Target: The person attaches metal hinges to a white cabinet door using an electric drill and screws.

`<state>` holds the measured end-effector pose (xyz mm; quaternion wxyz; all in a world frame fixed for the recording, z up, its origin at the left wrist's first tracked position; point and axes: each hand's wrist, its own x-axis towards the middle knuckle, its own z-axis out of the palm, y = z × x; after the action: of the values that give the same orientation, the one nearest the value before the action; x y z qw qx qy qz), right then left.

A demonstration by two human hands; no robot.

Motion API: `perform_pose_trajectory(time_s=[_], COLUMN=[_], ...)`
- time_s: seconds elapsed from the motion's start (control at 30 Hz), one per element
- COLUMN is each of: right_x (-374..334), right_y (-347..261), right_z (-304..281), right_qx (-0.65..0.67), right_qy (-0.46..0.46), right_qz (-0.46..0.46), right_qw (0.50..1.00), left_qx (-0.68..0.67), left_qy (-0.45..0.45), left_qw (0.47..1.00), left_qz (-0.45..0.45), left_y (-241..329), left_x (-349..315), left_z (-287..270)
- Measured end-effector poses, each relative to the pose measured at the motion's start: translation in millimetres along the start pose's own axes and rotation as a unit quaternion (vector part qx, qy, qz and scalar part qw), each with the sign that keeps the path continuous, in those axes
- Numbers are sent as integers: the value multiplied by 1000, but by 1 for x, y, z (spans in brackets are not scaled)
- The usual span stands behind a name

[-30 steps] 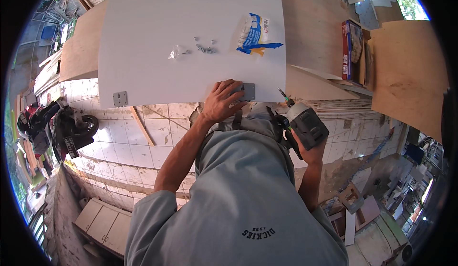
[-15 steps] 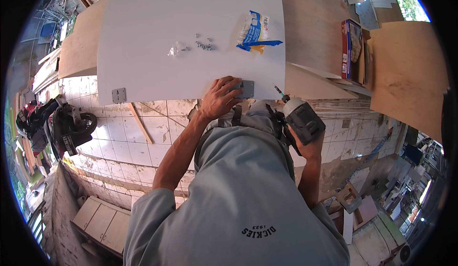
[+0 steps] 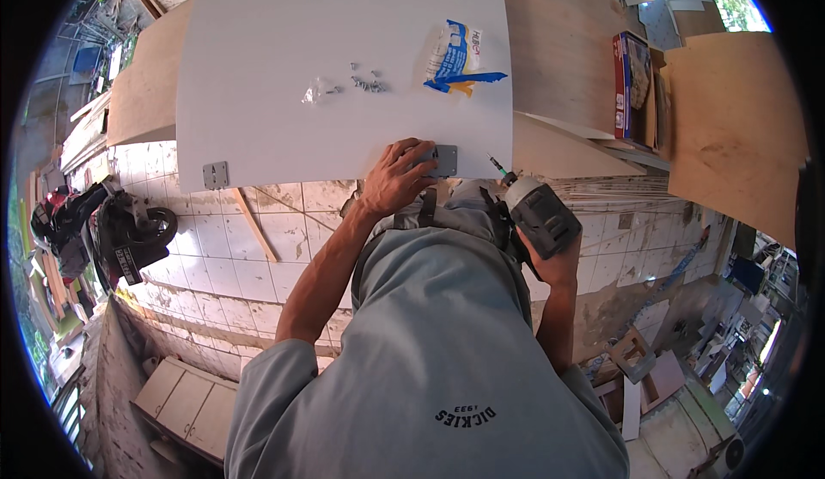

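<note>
My left hand [image 3: 398,176] lies over the near edge of a white panel [image 3: 284,15], its fingers bent and pressed together against a grey metal plate [image 3: 446,160]. The fingers cover the left part of that plate. My right hand [image 3: 554,266] grips a cordless drill driver [image 3: 541,213] just off the panel's near right corner. Its thin bit [image 3: 495,163] points up and left, apart from the plate. A second metal plate [image 3: 215,175] lies at the panel's near left corner. Several loose screws [image 3: 369,85] are scattered in the middle, beside a small clear plastic bag [image 3: 318,91].
A blue and white plastic packet [image 3: 455,54] with a blue strip across it lies on the panel's right side. Farther right are brown boards [image 3: 576,67] and an open box [image 3: 632,84]. A motorcycle [image 3: 129,230] stands at left on the tiled floor [image 3: 206,264].
The drill driver has shifted very slightly to the left. My left hand stays on the plate, and the whole view has moved a little.
</note>
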<state>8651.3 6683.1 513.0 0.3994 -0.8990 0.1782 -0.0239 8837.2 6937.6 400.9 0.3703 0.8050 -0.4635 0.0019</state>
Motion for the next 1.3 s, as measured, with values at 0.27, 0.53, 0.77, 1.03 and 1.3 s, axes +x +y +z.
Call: perform_pose_trajectory(time_s=[0.27, 0.53, 0.77, 1.03, 1.3], right_x=[-6, 3, 11, 39, 68], right_y=[10, 4, -2, -14, -34], right_z=[-4, -11, -10, -12, -9], right_qx=[5, -42, -14, 29, -30], right_qy=[-51, -102, -114, -149, -168], right_qz=[71, 145, 124, 42, 18], right_qw=[996, 983, 986, 988, 985], left_qx=[26, 34, 31, 34, 71], left_qy=[-13, -27, -23, -5, 18], left_qw=[1000, 999, 999, 999, 997], left_qz=[9, 9, 9, 7, 13], left_y=[0, -3, -2, -1, 0], left_x=[1, -1, 0, 2, -1], left_z=[-2, 1, -1, 1, 8])
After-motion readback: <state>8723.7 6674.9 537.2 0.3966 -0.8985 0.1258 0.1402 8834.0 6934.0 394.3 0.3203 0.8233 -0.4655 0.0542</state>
